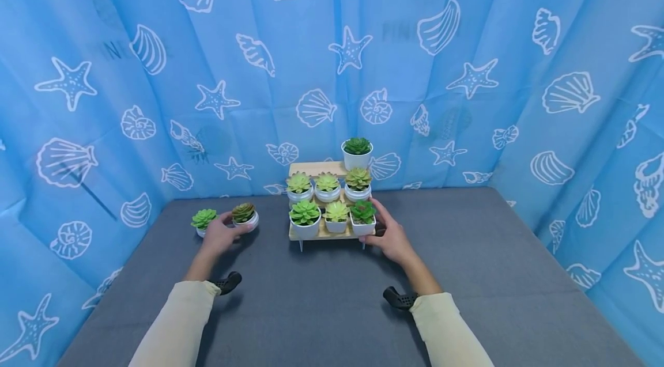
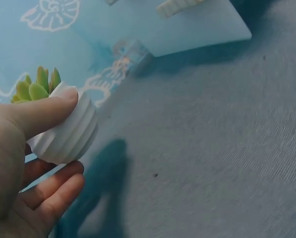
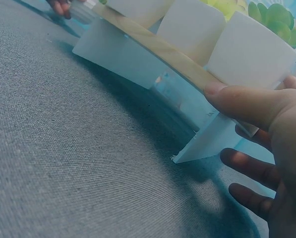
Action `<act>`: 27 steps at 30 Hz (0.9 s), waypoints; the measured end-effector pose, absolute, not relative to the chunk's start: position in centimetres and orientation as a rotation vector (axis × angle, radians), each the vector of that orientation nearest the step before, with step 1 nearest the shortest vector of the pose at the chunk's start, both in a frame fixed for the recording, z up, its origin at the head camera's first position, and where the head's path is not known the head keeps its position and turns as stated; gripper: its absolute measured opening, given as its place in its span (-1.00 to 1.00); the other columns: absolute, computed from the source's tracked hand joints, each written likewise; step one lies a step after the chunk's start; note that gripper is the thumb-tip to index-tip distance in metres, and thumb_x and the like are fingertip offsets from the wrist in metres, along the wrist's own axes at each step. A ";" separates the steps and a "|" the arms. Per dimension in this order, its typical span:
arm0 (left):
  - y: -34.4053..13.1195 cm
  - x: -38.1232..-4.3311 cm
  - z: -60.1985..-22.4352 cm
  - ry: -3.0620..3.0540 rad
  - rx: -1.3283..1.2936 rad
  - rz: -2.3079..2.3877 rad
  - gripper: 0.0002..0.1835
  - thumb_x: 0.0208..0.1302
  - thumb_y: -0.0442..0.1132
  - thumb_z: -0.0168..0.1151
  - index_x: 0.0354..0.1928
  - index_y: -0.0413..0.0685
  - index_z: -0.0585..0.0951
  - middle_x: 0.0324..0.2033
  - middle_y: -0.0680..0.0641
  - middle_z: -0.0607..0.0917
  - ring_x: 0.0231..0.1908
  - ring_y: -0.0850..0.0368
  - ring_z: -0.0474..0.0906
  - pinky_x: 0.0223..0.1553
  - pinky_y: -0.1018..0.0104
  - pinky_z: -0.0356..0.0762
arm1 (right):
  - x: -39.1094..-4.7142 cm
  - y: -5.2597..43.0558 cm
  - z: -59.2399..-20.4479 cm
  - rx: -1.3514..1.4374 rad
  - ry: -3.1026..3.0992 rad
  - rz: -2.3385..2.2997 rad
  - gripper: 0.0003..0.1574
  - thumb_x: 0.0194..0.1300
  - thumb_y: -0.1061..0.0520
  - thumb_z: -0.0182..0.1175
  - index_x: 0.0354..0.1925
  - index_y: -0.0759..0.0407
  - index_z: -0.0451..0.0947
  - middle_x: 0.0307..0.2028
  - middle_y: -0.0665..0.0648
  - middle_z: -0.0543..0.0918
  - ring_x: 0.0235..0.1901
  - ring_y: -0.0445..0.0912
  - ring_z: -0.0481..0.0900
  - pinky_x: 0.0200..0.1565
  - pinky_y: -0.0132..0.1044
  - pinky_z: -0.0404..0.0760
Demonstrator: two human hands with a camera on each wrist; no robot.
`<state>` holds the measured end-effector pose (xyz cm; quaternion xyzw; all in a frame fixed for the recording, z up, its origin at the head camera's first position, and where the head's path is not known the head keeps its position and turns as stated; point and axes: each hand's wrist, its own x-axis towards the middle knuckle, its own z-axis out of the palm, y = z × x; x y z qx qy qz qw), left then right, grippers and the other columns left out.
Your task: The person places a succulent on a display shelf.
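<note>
My left hand (image 1: pixel 220 238) holds a small potted succulent (image 1: pixel 253 220) with reddish-green leaves, left of a tiered plant stand (image 1: pixel 332 235). In the left wrist view the thumb presses the ribbed side of its white pot (image 2: pixel 71 134) and fingers curl beneath; its shadow falls on the cloth. At the stand's right end, my right hand (image 1: pixel 396 240) grips the lowest wooden shelf (image 3: pixel 152 42), thumb on its front edge. A square white pot (image 3: pixel 252 52) with a dark green succulent sits right by that thumb.
Three pots stand on the lowest shelf, three on the middle one, and a single pot (image 1: pixel 357 156) at the top right. Another bright green succulent (image 1: pixel 204 218) is just beyond my left hand. A blue shell-patterned curtain (image 1: pixel 347 84) surrounds the grey cloth-covered table (image 1: pixel 311 309).
</note>
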<state>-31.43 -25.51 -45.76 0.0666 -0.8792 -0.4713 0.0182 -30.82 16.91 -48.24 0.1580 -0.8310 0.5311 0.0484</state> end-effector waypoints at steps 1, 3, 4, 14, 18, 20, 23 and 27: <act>-25.7 -31.5 -45.5 -2.736 0.192 -1.463 -0.07 0.16 0.05 0.41 0.39 -0.35 0.22 0.24 -0.41 0.39 -0.07 -0.19 0.62 -0.07 0.02 0.58 | -30.8 16.9 -48.2 0.483 -2.534 1.620 0.19 0.08 0.20 0.47 0.51 -0.11 0.02 0.18 0.31 0.52 0.07 0.15 0.54 0.05 0.13 0.49; -25.9 -31.5 -45.0 -2.745 0.161 -1.452 -0.08 0.18 0.04 0.39 0.39 -0.36 0.22 0.23 -0.42 0.38 -0.06 -0.20 0.61 -0.05 0.00 0.57 | -30.8 16.9 -48.2 0.487 -2.534 1.623 0.20 0.08 0.20 0.47 0.51 -0.11 0.02 0.18 0.31 0.52 0.06 0.15 0.54 0.04 0.13 0.49; -26.0 -31.5 -44.8 -2.747 0.144 -1.446 -0.09 0.19 0.04 0.39 0.39 -0.37 0.22 0.23 -0.43 0.38 -0.06 -0.20 0.61 -0.05 0.01 0.57 | -30.8 16.9 -48.2 0.488 -2.533 1.625 0.20 0.08 0.20 0.47 0.51 -0.11 0.01 0.18 0.32 0.52 0.06 0.15 0.54 0.04 0.13 0.49; -26.0 -32.0 -42.5 -2.837 0.021 -1.301 -0.06 0.17 0.13 0.37 0.38 -0.36 0.25 0.22 -0.39 0.41 0.17 -0.27 0.39 0.05 -0.10 0.48 | -30.9 16.9 -48.2 0.475 -2.545 1.606 0.20 0.07 0.19 0.48 0.50 -0.16 0.03 0.17 0.28 0.53 0.04 0.12 0.56 0.02 0.09 0.52; -25.6 -32.4 -41.5 -2.849 -0.001 -1.273 -0.07 0.17 0.12 0.37 0.37 -0.38 0.25 0.22 -0.39 0.40 0.18 -0.29 0.36 0.05 -0.13 0.46 | -30.9 16.9 -48.2 0.473 -2.542 1.599 0.19 0.07 0.20 0.48 0.50 -0.14 0.03 0.18 0.28 0.53 0.05 0.12 0.55 0.02 0.09 0.52; -25.5 -32.5 -41.2 -2.859 -0.015 -1.253 -0.07 0.18 0.12 0.37 0.38 -0.37 0.25 0.22 -0.38 0.40 0.17 -0.28 0.37 0.04 -0.12 0.46 | -30.9 16.9 -48.2 0.470 -2.544 1.600 0.19 0.08 0.19 0.48 0.50 -0.14 0.03 0.18 0.29 0.53 0.05 0.12 0.55 0.03 0.09 0.51; -25.1 -32.8 -40.7 -2.869 -0.034 -1.227 -0.08 0.18 0.10 0.37 0.39 -0.35 0.25 0.22 -0.37 0.42 0.15 -0.26 0.40 0.00 -0.09 0.50 | -30.9 16.9 -48.2 0.472 -2.544 1.605 0.18 0.09 0.18 0.47 0.51 -0.11 0.03 0.19 0.31 0.51 0.07 0.15 0.54 0.04 0.11 0.50; -24.6 -33.1 -40.0 -2.863 -0.053 -1.193 -0.09 0.18 0.09 0.38 0.39 -0.35 0.25 0.20 -0.37 0.43 0.11 -0.24 0.43 -0.04 -0.07 0.51 | -30.9 16.9 -48.1 0.470 -2.542 1.618 0.19 0.08 0.19 0.48 0.51 -0.14 0.03 0.19 0.32 0.51 0.07 0.16 0.54 0.04 0.15 0.48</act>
